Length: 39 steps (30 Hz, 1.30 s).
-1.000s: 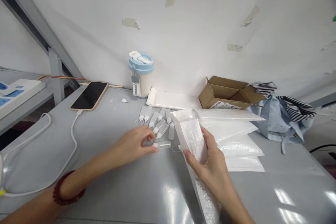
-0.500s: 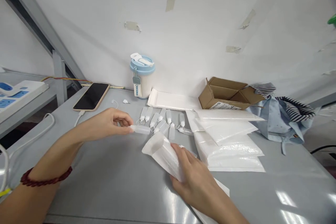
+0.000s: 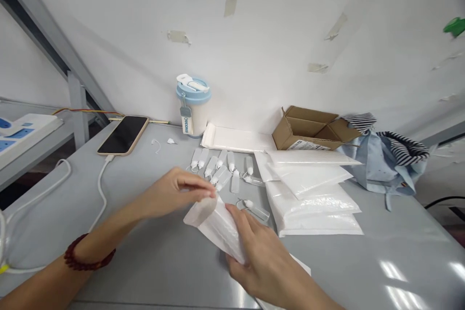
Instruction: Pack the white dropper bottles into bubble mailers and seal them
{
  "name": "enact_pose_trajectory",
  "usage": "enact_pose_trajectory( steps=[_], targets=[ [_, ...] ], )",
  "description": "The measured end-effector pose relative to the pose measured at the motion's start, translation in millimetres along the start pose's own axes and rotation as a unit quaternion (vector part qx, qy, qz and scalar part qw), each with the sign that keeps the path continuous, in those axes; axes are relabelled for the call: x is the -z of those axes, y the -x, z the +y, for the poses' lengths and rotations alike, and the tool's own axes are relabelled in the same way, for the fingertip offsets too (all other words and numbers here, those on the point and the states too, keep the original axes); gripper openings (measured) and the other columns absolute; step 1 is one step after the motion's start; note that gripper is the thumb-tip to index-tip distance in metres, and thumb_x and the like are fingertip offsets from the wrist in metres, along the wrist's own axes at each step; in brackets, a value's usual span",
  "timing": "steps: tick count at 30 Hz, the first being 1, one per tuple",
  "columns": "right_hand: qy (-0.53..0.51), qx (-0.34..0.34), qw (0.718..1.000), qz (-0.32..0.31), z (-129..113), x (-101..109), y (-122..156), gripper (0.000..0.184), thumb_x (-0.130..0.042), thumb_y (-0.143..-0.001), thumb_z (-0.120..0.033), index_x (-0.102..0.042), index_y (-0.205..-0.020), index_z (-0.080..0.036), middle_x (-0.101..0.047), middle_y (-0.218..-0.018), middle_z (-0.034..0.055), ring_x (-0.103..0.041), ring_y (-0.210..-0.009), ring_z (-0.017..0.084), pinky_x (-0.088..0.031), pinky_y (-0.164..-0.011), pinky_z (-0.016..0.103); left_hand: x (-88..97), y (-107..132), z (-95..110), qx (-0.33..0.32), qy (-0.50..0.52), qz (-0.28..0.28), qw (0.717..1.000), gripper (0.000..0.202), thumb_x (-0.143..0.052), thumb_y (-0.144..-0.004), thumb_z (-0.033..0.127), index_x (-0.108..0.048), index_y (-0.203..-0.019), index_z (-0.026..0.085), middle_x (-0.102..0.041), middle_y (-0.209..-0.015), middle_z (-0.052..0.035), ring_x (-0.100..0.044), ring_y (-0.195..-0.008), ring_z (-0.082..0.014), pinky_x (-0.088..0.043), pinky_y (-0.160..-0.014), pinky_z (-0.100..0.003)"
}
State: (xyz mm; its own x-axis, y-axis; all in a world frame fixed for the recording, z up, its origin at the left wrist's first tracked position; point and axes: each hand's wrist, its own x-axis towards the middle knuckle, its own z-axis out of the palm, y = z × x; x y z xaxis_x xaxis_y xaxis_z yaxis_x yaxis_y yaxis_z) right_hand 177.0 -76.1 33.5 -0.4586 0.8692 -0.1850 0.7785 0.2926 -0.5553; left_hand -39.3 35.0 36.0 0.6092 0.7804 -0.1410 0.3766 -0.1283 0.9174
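My right hand [image 3: 257,254] is wrapped round a white bubble mailer [image 3: 223,227], held tilted above the table with its open mouth toward the upper left. At that mouth my left hand [image 3: 185,191] is closed in a pinch, fingertips pointing down into the opening. The small dropper bottle it carried is now hidden by the mailer and fingers. Beyond both hands lie several small clear dropper bottles [image 3: 235,181] with white caps. Another dropper bottle [image 3: 257,210] rests apart from them, just past my right hand.
Several white mailers [image 3: 316,203] are stacked at the right, before an open cardboard box [image 3: 308,128] and a light blue fabric bag [image 3: 374,164]. A lidded cup [image 3: 198,111] stands near the wall. At left are a phone [image 3: 123,134], a cable and a power strip [image 3: 29,131].
My left hand has moved right with the dropper bottle, from beside the other bottles to the mailer's mouth. The right hand still grips the mailer. The view has shifted slightly.
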Motion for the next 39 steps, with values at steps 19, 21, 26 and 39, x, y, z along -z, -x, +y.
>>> enact_pose_trajectory(
  steps=[19, 21, 26, 39],
  targets=[
    [0.005, 0.068, 0.995, -0.070, 8, 5, 2, 0.076, -0.057, -0.073, -0.022, -0.026, -0.143, -0.017, -0.051, -0.127, 0.0124, -0.050, -0.113, 0.029, -0.043, -0.093, 0.039, -37.4, -53, 35, -0.197, -0.238, -0.114, 0.944, 0.013, -0.059, -0.081, 0.026, -0.068, -0.088, 0.019, -0.066, -0.086, -0.0032, -0.058, -0.079, -0.0182, -0.044, -0.071, -0.028],
    [0.013, 0.033, 0.999, -0.034, 8, 10, 0, 0.071, -0.053, -0.075, -0.017, -0.029, -0.141, -0.017, -0.052, -0.121, 0.0113, -0.051, -0.109, 0.027, -0.044, -0.089, 0.039, -4.8, -37, 28, -0.131, -0.154, -0.072, 0.977, 0.023, -0.054, -0.085, 0.033, -0.068, -0.100, 0.022, -0.067, -0.093, -0.0024, -0.058, -0.081, -0.0172, -0.044, -0.069, -0.026],
    [0.018, -0.007, 0.999, 0.031, 10, 10, -3, 0.070, -0.048, -0.075, -0.012, -0.027, -0.141, -0.018, -0.051, -0.114, 0.0100, -0.050, -0.103, 0.026, -0.045, -0.084, 0.038, 40.7, 0, -1, 0.009, -0.049, -0.030, 0.998, 0.027, -0.053, -0.085, 0.042, -0.070, -0.087, 0.020, -0.063, -0.070, -0.0004, -0.056, -0.066, -0.0148, -0.043, -0.061, -0.024],
    [-0.034, -0.012, 0.999, 0.029, 9, 3, -6, 0.066, -0.050, -0.076, -0.012, -0.029, -0.137, -0.024, -0.049, -0.116, 0.0071, -0.052, -0.099, 0.022, -0.046, -0.083, 0.036, -29.3, 2, -4, -0.113, -0.111, -0.046, 0.986, 0.026, -0.051, -0.086, 0.024, -0.068, -0.067, 0.020, -0.067, -0.067, 0.0002, -0.055, -0.071, -0.0159, -0.043, -0.068, -0.027]
  ],
)
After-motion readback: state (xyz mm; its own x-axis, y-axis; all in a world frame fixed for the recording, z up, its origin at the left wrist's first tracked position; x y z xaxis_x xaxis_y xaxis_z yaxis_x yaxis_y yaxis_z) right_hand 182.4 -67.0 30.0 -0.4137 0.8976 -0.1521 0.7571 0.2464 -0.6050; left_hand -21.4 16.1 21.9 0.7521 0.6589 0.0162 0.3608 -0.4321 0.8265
